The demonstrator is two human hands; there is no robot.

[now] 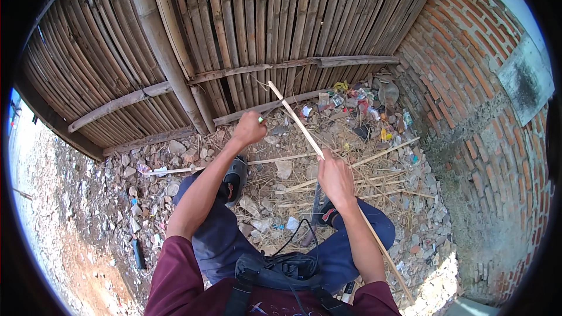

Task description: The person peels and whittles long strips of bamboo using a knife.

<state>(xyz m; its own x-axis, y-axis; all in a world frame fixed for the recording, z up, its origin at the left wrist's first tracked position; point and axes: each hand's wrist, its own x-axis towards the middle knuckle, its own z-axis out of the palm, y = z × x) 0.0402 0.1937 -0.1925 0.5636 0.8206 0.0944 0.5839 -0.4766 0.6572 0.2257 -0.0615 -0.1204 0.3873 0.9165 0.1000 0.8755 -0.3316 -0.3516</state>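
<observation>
My right hand (336, 178) is closed around a long, pale bamboo strip (300, 123). The strip slants from near the bamboo wall, through my grip, and back past my right forearm toward the lower right. My left hand (250, 127) is a fist to the left of the strip's far end, apart from the pale wood. A small green and white bit (260, 120) shows at its fingers; whether it is part of a held tool I cannot make out. Several more bamboo strips (383, 153) lie on the ground beyond and beside my right hand.
A bamboo-slat wall (263, 23) with cross rails stands ahead, meeting a brick wall (486, 152) on the right. Stones and dry straw cover the ground, with litter (366, 105) heaped in the corner. My bent legs (216, 240) are close below. A dark object (139, 254) lies at left.
</observation>
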